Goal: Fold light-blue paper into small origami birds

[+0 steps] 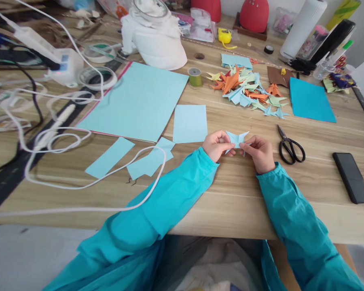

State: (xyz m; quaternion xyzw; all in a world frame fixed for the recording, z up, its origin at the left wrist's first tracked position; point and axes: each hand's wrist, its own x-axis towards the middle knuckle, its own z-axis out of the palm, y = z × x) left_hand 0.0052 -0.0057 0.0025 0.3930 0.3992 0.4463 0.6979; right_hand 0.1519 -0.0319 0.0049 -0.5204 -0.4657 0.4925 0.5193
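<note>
Between my two hands is a small light-blue folded paper piece (237, 138) with pointed tips, held just above the wooden table. My left hand (217, 145) pinches its left side between thumb and fingers. On its right side, my right hand (259, 152) grips it the same way. A square of pale blue paper (190, 124) lies flat beyond my left hand. To the right of my right hand rest black-handled scissors (290, 147), their blades pointing away from me. Farther back sits a pile of folded paper figures (242, 87) in orange, blue and pale green.
Large light-blue sheets (139, 101) lie at left, near cut paper strips (110, 157). A white cable (91, 186) loops across the table and over my left sleeve. A phone (352, 177) lies at right, a blue sheet (312, 100) behind it. A white cap (157, 40) and thread spool (195, 76) stand farther back.
</note>
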